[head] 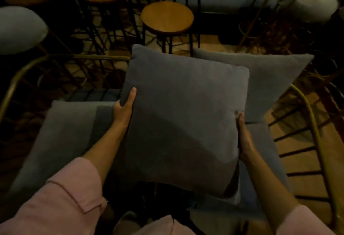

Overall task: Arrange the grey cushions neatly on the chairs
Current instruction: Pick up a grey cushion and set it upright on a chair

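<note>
The left hand (123, 110) and right hand (244, 137) each have a tight grip on one grey cushion (183, 123), holding it above the chair (316, 132).

Right hand's fingers (240, 121) mostly hidden behind the held cushion (183, 119).

The cushion (184, 123) gripped between the left hand (123, 108) and the right hand (243, 137) is grey cloth, matt, with a fine soft nap. A second cushion (260, 78) beyond the right hand and a third cushion (70, 128) just left of the left hand show the same matt grey cloth. The chair frame (314, 123) right of the right hand is thin metal rod with a dull brass sheen. Well beyond both hands, a stool (167, 17) has a smooth, faintly glossy wooden seat on black matt metal legs. The sleeve (61, 197) is matt pink woven cloth.
</note>
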A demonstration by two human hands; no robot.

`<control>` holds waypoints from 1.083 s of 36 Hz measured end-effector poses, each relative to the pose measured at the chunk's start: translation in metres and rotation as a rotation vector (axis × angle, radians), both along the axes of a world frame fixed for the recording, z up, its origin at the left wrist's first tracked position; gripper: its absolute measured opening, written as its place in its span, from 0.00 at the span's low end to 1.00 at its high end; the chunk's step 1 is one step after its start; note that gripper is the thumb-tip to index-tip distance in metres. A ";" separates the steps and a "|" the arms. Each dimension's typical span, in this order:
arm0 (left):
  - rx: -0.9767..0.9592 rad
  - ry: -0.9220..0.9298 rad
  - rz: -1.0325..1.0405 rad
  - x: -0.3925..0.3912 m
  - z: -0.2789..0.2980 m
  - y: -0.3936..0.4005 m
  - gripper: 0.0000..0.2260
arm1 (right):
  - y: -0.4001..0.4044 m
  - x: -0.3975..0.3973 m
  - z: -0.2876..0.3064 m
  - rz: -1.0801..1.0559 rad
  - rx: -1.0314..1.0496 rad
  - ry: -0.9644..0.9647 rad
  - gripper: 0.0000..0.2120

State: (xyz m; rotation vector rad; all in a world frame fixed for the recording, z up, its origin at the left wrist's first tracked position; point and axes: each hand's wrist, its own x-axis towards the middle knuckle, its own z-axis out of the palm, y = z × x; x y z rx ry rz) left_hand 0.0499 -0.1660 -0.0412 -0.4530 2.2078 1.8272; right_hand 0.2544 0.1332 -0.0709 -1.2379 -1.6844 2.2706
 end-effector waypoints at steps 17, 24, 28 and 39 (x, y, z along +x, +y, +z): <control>-0.141 0.088 0.228 -0.235 0.021 -0.268 0.48 | -0.233 -0.291 0.035 0.131 0.213 0.172 0.57; -0.013 0.064 0.118 -0.306 0.055 -0.289 0.33 | -0.279 -0.398 0.035 0.108 0.266 0.181 0.29; 0.025 0.053 0.037 -0.333 0.048 -0.293 0.28 | -0.289 -0.438 0.027 0.147 0.187 0.180 0.37; -0.030 -0.245 -0.029 -0.387 -0.055 -0.331 0.60 | -0.315 -0.470 -0.035 0.126 0.088 0.030 0.53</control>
